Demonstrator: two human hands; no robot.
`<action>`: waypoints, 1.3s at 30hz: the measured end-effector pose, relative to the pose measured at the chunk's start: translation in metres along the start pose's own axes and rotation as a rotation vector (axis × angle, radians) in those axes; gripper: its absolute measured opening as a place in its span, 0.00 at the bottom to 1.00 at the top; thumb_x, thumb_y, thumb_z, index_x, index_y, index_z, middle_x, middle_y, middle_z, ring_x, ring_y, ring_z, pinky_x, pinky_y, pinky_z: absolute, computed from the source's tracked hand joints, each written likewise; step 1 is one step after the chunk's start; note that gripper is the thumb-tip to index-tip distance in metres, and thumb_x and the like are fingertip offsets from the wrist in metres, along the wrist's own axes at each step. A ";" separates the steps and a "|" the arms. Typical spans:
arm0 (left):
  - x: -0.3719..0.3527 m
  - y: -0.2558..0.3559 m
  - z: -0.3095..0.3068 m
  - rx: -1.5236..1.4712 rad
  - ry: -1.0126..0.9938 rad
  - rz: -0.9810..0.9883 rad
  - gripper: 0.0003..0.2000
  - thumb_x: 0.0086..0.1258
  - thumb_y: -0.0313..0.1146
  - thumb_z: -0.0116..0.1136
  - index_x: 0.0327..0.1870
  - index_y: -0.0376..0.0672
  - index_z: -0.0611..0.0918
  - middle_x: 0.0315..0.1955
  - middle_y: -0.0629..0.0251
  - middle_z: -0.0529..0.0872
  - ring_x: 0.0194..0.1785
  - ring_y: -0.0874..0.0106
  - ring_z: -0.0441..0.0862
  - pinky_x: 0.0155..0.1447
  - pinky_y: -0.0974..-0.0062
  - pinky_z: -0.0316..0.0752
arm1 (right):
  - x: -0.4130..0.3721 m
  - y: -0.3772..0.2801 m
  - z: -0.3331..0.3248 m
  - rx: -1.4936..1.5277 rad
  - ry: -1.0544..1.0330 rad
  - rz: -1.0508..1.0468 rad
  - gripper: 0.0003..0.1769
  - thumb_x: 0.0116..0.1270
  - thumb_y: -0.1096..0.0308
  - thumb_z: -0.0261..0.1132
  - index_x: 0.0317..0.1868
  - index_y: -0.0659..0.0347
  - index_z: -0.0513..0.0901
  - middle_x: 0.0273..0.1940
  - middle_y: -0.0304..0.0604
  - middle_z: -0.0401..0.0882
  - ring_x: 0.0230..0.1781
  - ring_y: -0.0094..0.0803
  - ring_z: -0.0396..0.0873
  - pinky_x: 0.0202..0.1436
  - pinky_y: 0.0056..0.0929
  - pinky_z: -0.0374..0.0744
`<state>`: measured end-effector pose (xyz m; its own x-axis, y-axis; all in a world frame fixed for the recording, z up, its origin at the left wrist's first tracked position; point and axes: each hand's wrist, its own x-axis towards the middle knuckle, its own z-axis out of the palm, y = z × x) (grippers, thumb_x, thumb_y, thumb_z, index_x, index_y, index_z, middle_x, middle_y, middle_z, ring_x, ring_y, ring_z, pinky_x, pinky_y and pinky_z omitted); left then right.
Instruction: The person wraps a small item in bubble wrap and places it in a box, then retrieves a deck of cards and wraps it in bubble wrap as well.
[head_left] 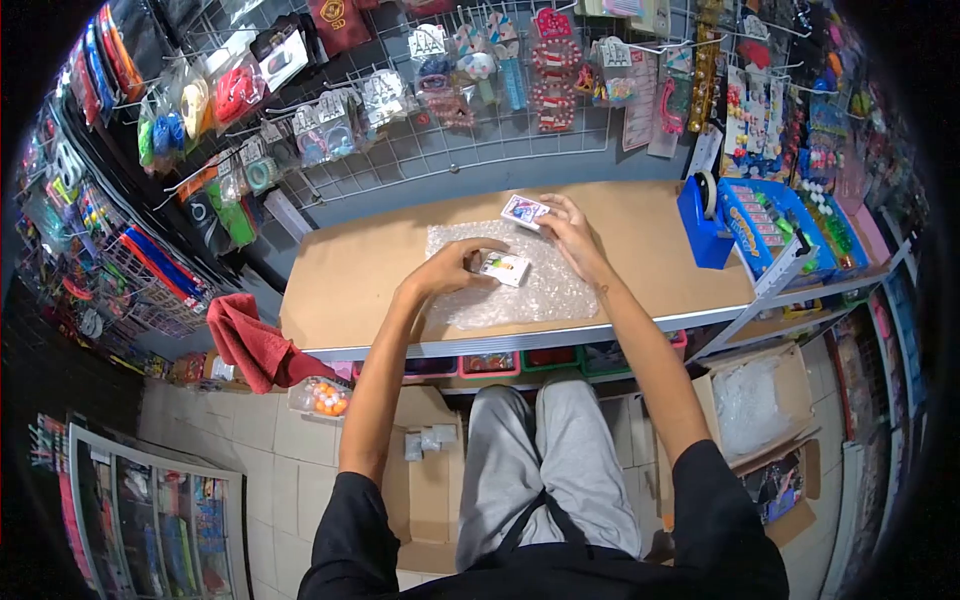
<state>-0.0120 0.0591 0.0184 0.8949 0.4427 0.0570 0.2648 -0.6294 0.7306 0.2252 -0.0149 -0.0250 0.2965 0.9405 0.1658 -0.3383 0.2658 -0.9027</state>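
So, two small flat packs are in play, one per hand. The near pack [506, 268] is held at its left end by the left grip [457, 266], thumb and fingers curled round it, and it sticks out to the right of that grip, long axis roughly sideways. Whether it's lifted or resting can't really be told. The far pack [522, 211] is pinched at its right end by the right grip [572, 238], pointing out to the left, long axis a bit slanted. It's beyond the near pack as seen from the body, with a gap between them, and the near one is clearly closer to the left grip. One sheet of bubble wrap [555, 292] is spread under both grips on one table [350, 265]. One blue tape dispenser [702, 225] is parked well to the right of the right grip.
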 end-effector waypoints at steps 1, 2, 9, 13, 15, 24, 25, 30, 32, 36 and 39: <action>-0.001 0.000 0.004 -0.018 0.049 -0.029 0.32 0.50 0.30 0.75 0.62 0.50 0.80 0.33 0.71 0.80 0.33 0.75 0.68 0.40 0.75 0.68 | 0.001 0.001 0.000 0.012 -0.010 0.002 0.22 0.67 0.76 0.63 0.61 0.66 0.70 0.52 0.46 0.79 0.52 0.28 0.78 0.56 0.24 0.77; -0.003 0.000 0.006 -0.035 0.097 -0.061 0.32 0.50 0.31 0.76 0.62 0.51 0.81 0.33 0.71 0.80 0.33 0.76 0.68 0.40 0.75 0.68 | 0.002 0.003 0.000 0.028 -0.023 0.004 0.22 0.67 0.76 0.63 0.61 0.66 0.71 0.52 0.46 0.79 0.52 0.28 0.78 0.56 0.24 0.77; -0.009 -0.006 0.022 -0.014 0.326 0.055 0.44 0.47 0.40 0.82 0.67 0.39 0.71 0.53 0.59 0.81 0.53 0.65 0.78 0.57 0.69 0.75 | -0.001 -0.004 -0.003 -0.087 -0.173 0.051 0.20 0.64 0.73 0.67 0.55 0.68 0.78 0.46 0.43 0.82 0.45 0.26 0.81 0.47 0.22 0.80; -0.011 -0.015 0.023 -0.035 0.348 0.054 0.50 0.46 0.39 0.82 0.71 0.39 0.64 0.56 0.53 0.80 0.59 0.62 0.78 0.62 0.67 0.74 | -0.011 -0.009 0.008 -0.203 -0.232 0.043 0.20 0.63 0.73 0.67 0.56 0.66 0.77 0.45 0.40 0.81 0.44 0.23 0.80 0.46 0.19 0.79; -0.010 -0.016 0.022 -0.065 0.290 -0.005 0.50 0.46 0.38 0.82 0.72 0.40 0.63 0.55 0.52 0.81 0.59 0.62 0.78 0.63 0.66 0.73 | -0.008 -0.007 0.004 -0.219 -0.270 0.058 0.21 0.64 0.74 0.67 0.58 0.65 0.76 0.47 0.39 0.80 0.44 0.19 0.78 0.46 0.16 0.78; -0.014 -0.014 0.023 -0.296 0.340 0.071 0.43 0.53 0.23 0.74 0.73 0.46 0.64 0.56 0.58 0.78 0.59 0.65 0.78 0.66 0.68 0.72 | -0.006 -0.002 0.006 -0.125 -0.170 -0.007 0.24 0.64 0.77 0.65 0.61 0.64 0.74 0.52 0.44 0.80 0.47 0.24 0.81 0.51 0.18 0.80; -0.014 -0.015 0.022 -0.353 0.348 0.088 0.42 0.54 0.21 0.72 0.73 0.46 0.64 0.56 0.59 0.77 0.60 0.65 0.78 0.66 0.68 0.71 | -0.009 -0.009 0.004 -0.088 -0.138 0.026 0.23 0.65 0.78 0.64 0.61 0.65 0.73 0.54 0.47 0.80 0.50 0.28 0.81 0.55 0.21 0.80; -0.012 -0.029 0.021 -0.154 0.401 0.227 0.34 0.50 0.14 0.63 0.63 0.45 0.72 0.57 0.61 0.74 0.64 0.65 0.74 0.66 0.69 0.72 | 0.000 -0.008 -0.011 0.334 -0.014 0.107 0.18 0.65 0.77 0.63 0.56 0.67 0.76 0.49 0.47 0.81 0.49 0.32 0.81 0.55 0.34 0.82; -0.013 -0.023 0.021 -0.087 0.362 0.298 0.31 0.48 0.14 0.61 0.58 0.44 0.75 0.57 0.61 0.74 0.65 0.64 0.73 0.65 0.68 0.72 | 0.008 -0.001 -0.020 0.449 0.000 0.164 0.16 0.65 0.74 0.64 0.53 0.66 0.78 0.46 0.47 0.82 0.47 0.34 0.81 0.54 0.39 0.82; -0.019 -0.011 0.021 -0.112 0.328 0.249 0.27 0.47 0.24 0.64 0.54 0.42 0.76 0.57 0.59 0.75 0.64 0.61 0.73 0.63 0.65 0.72 | 0.004 -0.009 -0.021 0.536 0.000 0.262 0.12 0.67 0.77 0.61 0.50 0.68 0.78 0.45 0.49 0.81 0.46 0.37 0.80 0.54 0.37 0.83; -0.018 -0.016 0.022 -0.083 0.365 0.236 0.26 0.47 0.30 0.67 0.53 0.39 0.78 0.54 0.55 0.79 0.61 0.59 0.76 0.61 0.65 0.74 | 0.005 -0.007 -0.021 0.545 0.001 0.178 0.13 0.67 0.79 0.60 0.52 0.69 0.76 0.47 0.51 0.79 0.46 0.38 0.80 0.54 0.35 0.84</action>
<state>-0.0240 0.0473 -0.0096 0.7378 0.4988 0.4548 0.0252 -0.6936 0.7199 0.2476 -0.0162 -0.0261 0.1938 0.9806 0.0292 -0.7946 0.1743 -0.5815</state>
